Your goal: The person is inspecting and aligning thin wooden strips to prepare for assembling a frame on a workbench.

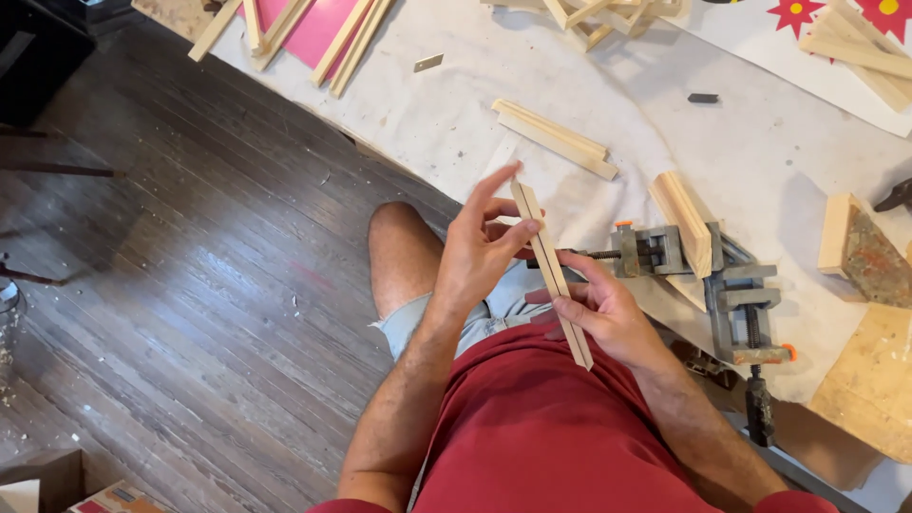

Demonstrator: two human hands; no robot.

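Wood strip held off workbench edge, above lap. Left hand pinches upper end, fingers extended; right hand grips lower part. Corner clamp just beside, on cloth-covered workbench.

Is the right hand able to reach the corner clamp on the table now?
Probably yes. The right hand is just beside the corner clamp, and nothing lies between them. But it holds the lower end of a wood strip, so it would have to let go first.
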